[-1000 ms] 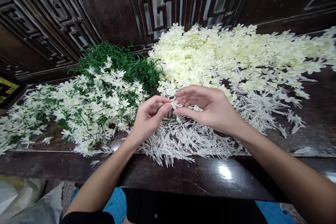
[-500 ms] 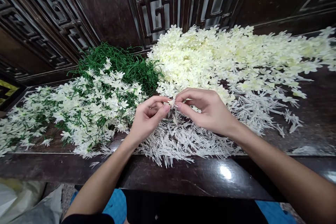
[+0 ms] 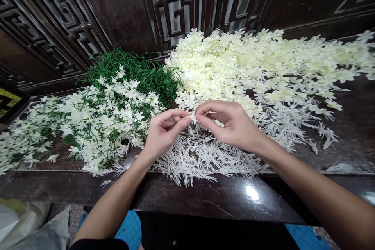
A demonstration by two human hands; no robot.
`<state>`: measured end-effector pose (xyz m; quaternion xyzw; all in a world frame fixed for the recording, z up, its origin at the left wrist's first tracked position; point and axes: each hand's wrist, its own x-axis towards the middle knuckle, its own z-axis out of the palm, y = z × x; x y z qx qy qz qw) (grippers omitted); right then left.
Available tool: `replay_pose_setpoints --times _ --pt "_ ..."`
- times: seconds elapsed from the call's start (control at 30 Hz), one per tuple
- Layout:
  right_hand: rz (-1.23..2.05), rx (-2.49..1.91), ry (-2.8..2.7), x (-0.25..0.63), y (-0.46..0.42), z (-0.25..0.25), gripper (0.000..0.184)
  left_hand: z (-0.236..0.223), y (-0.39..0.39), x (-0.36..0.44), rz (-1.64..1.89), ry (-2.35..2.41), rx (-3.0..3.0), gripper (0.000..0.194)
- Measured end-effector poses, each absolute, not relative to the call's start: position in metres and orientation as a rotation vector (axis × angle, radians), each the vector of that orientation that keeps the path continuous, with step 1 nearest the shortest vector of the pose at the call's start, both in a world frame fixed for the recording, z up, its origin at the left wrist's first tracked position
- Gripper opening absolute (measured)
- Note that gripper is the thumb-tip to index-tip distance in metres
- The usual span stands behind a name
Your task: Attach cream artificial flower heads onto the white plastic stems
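Between my fingertips is a small white artificial flower [image 3: 193,118], pinched from both sides. My left hand [image 3: 165,131] is closed on its left edge, thumb and forefinger together. From the right, my right hand [image 3: 230,123] pinches the same flower with thumb and forefinger. Below the hands lies a heap of thin white stamen sprigs [image 3: 205,158]. Just behind them rises a big pile of loose cream-white petals [image 3: 222,62]. To the left are finished-looking white flowers on green stems [image 3: 108,121], with a tangle of bare green stems [image 3: 131,70] behind.
Everything lies on a dark, glossy wooden bench [image 3: 222,195]. A carved wooden back panel [image 3: 123,8] closes off the far side. More stamen sprigs [image 3: 284,123] spread to the right. Pale plastic bags [image 3: 32,226] sit on the floor at lower left.
Both hands stay in nearly the same place. The flower between the fingertips has turned a little, and the left fingertips have shifted slightly right.
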<state>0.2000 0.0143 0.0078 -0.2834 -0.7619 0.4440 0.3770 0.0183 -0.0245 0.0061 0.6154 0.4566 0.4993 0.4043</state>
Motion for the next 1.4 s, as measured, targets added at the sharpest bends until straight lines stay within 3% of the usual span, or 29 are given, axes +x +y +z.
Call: replay_pose_setpoints --times 0.23,0.4,0.57,0.67,1.4 --pt "1.172 -0.697 -1.898 0.201 0.015 0.008 0.004 0.006 -0.026 0.017 1.23 1.165 1.567 0.005" --pt "1.284 -0.751 -1.904 0.202 0.013 0.01 0.042 0.005 -0.025 0.017 1.228 1.161 1.579 0.005" --pt "1.278 -0.796 -1.899 0.197 0.011 0.007 0.012 0.003 -0.024 0.017 1.235 1.154 1.569 0.005" --pt "1.227 -0.803 -1.888 0.197 0.01 0.006 0.006 0.003 -0.024 0.018 1.223 1.173 1.579 0.005" --pt "1.131 -0.836 -2.111 0.205 0.018 0.009 0.013 0.003 -0.02 0.014 1.234 1.205 1.467 0.013"
